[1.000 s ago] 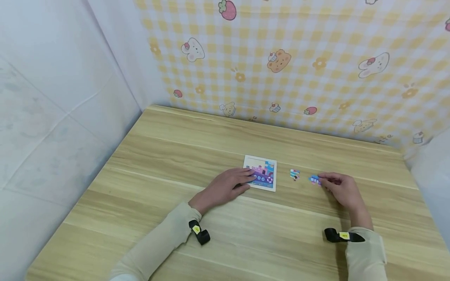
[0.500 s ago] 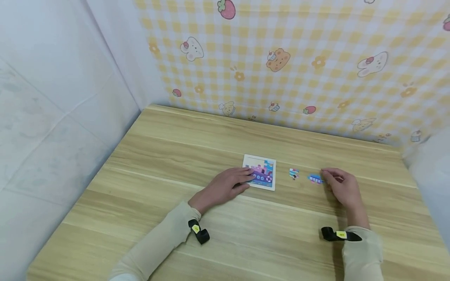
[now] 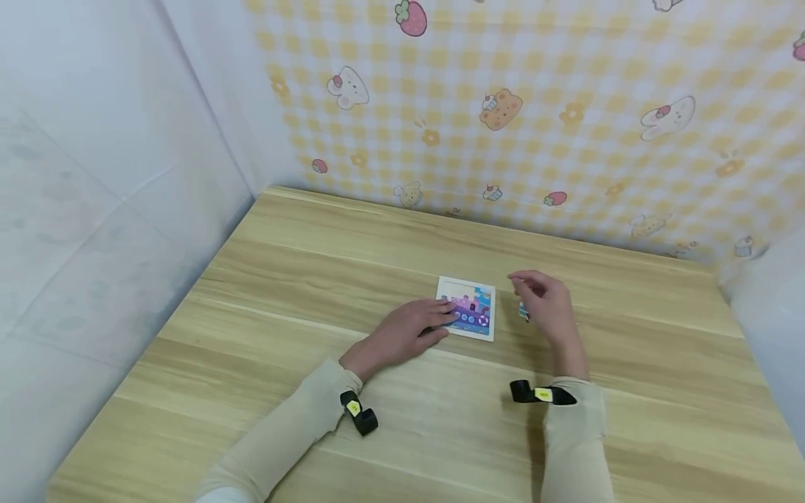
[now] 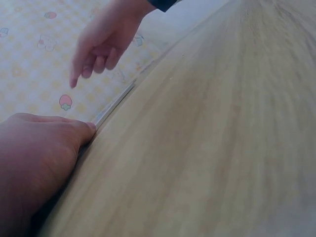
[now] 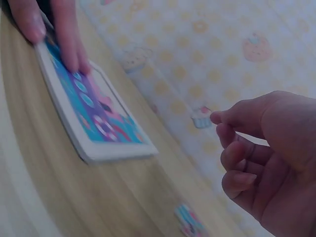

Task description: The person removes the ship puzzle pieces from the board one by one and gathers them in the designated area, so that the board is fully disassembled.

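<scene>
My left hand (image 3: 409,332) rests on the left part of a white-framed jigsaw puzzle (image 3: 464,328), its straight fingers lying over the purple and blue ship picture. In the right wrist view those fingers (image 5: 71,44) touch the puzzle face, and the thumb is at the frame's edge. My right hand (image 3: 547,300) hovers right of the puzzle, fingers curled, thumb and index tips close together. Nothing shows between them in the right wrist view. A loose puzzle piece (image 3: 523,311) lies on the table below this hand, partly covered by it. The blue piece seen earlier is out of sight.
The puzzle lies flat on a wood-grain table (image 3: 314,279). Behind it hangs a yellow-checked curtain (image 3: 453,105) with cartoon prints; a pale wall covering (image 3: 126,175) stands at the left. Black cameras are strapped to both wrists.
My right hand has moved left and away, from beside the blue piece to above the other loose piece. The blue piece has gone from view. My left hand stays on the puzzle.
</scene>
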A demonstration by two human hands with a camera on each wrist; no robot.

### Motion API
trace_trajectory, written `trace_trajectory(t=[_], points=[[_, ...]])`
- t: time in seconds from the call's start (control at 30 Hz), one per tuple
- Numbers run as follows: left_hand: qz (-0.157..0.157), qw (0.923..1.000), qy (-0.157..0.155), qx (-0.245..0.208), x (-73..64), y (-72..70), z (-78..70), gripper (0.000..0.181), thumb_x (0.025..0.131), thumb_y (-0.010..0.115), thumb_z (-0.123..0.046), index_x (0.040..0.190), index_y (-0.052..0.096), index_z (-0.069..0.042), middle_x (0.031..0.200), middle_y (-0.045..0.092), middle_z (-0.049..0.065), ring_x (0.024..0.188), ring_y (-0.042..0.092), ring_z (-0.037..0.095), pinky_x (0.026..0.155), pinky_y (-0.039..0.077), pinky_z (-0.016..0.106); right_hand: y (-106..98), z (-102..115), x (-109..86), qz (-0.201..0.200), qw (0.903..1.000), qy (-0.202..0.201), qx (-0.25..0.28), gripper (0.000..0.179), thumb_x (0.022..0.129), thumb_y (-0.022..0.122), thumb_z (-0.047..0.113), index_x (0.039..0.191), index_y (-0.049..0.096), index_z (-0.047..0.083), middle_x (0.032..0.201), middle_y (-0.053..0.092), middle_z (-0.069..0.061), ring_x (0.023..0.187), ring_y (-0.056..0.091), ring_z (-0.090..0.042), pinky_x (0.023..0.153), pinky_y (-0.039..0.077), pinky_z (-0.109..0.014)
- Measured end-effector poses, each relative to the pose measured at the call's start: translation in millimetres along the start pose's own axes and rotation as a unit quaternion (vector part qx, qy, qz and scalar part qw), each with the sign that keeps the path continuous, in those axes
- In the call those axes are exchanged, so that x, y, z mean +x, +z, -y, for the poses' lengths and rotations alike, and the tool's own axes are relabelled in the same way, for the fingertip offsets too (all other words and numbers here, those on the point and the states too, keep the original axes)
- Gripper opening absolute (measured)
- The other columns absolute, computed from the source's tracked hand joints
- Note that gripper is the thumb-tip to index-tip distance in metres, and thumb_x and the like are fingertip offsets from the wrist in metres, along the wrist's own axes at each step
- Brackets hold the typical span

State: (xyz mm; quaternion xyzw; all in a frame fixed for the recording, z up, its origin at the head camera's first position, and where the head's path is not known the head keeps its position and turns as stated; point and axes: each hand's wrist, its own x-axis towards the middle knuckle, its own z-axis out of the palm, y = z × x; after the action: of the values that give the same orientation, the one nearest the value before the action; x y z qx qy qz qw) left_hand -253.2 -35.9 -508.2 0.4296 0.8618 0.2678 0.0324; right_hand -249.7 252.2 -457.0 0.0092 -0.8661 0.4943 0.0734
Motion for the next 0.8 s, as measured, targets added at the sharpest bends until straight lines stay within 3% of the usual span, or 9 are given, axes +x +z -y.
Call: trace_trajectory(t=[0.1,0.27,0.53,0.8], points=[[-0.002,1.0000,-0.001,0.002,-0.4,0.6,0.7,0.042,0.110,0.054,-0.031,0.147,0.057,-0.014,0.159,0.046,-0.002,0.149,0.040,0.019,0.125,0.030,0.038,19,4,3.4,0.027,0.9996,0.001,-0.004,0.027,0.107,0.058,0.017,0.121,0.073,-0.001,0.097,0.068,-0.021,0.072,0.060,-0.019,0.059,0.051,-0.020],[-0.006,1.0000,0.002,0.005,-0.8,1.2,1.1,0.041,0.110,0.054,-0.031,0.148,0.058,-0.014,0.159,0.046,-0.002,0.149,0.040,0.019,0.125,0.030,0.037,38,10,6.2,0.044,0.9983,-0.005,-0.036,0.025,0.106,0.059,0.014,0.118,0.074,-0.001,0.096,0.069,-0.018,0.078,0.057,-0.022,0.064,0.048,-0.022],[-0.018,0.9997,0.014,-0.001,-1.4,5.2,1.5,0.041,0.108,0.056,-0.029,0.145,0.061,-0.012,0.157,0.049,0.001,0.148,0.042,0.022,0.124,0.032,0.039,46,-3,0.5,0.075,0.9934,0.016,-0.085,0.023,0.105,0.060,0.015,0.117,0.075,0.002,0.101,0.068,-0.015,0.086,0.056,-0.026,0.072,0.049,-0.031],[-0.015,0.9998,0.011,0.001,4.1,6.6,4.3,0.042,0.109,0.054,-0.029,0.148,0.058,-0.013,0.158,0.047,0.000,0.149,0.040,0.021,0.125,0.029,0.037,45,-11,4.2,0.089,0.9902,0.000,-0.107,0.022,0.104,0.063,0.013,0.116,0.075,0.001,0.102,0.070,-0.015,0.086,0.057,-0.028,0.076,0.050,-0.036]])
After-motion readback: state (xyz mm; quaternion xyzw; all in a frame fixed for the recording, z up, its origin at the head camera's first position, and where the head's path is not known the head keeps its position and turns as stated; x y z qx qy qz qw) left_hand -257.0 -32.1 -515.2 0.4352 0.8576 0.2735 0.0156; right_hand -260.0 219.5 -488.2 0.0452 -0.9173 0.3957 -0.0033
